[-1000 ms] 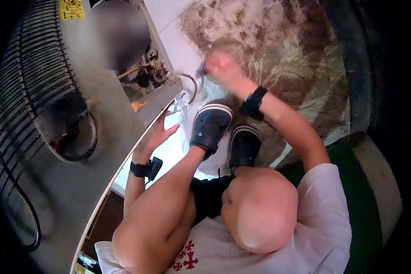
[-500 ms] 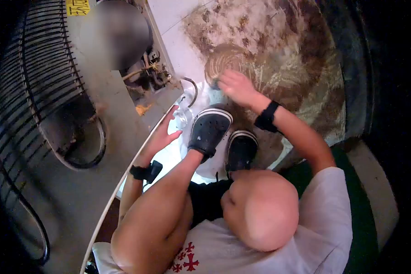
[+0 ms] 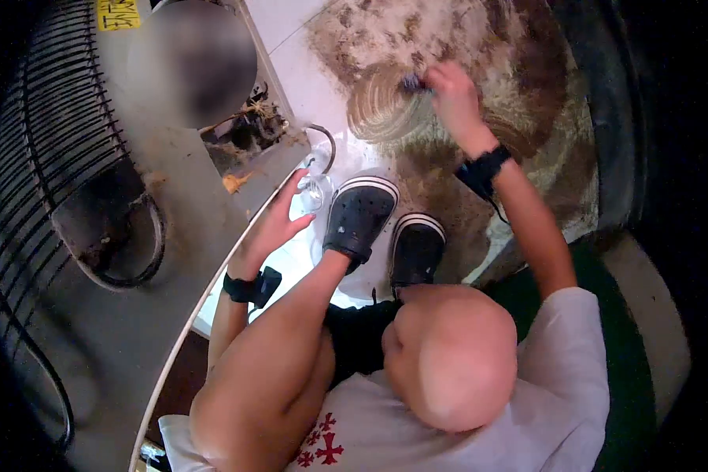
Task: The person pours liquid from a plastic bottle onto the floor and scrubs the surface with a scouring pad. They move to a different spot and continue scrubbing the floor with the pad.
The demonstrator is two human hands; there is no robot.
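Observation:
My right hand [image 3: 454, 98] is closed on a small dark brush-like tool [image 3: 414, 82], blurred by motion. It is over a brown, wet-looking patch [image 3: 488, 75] on the pale floor, where curved streaks run through the dirt. Lower left, my left hand [image 3: 279, 220] curves around a clear plastic container [image 3: 316, 193], thumb on one side and fingers on the other. The container's far end is hard to make out against the bright floor. Both wrists carry black bands.
Left of me stands a grey panel [image 3: 189, 244] with a black wire grille [image 3: 63, 102] and a dirty opening [image 3: 252, 126]. A dark hose [image 3: 326, 141] bends beside it. My black clogs [image 3: 362, 212] are on the floor between my hands. Dark material [image 3: 617, 118] edges the right side.
My right hand has moved up and to the right over the brown patch, and the dark tool now shows. The left hand stays at the clear container, slightly higher in view.

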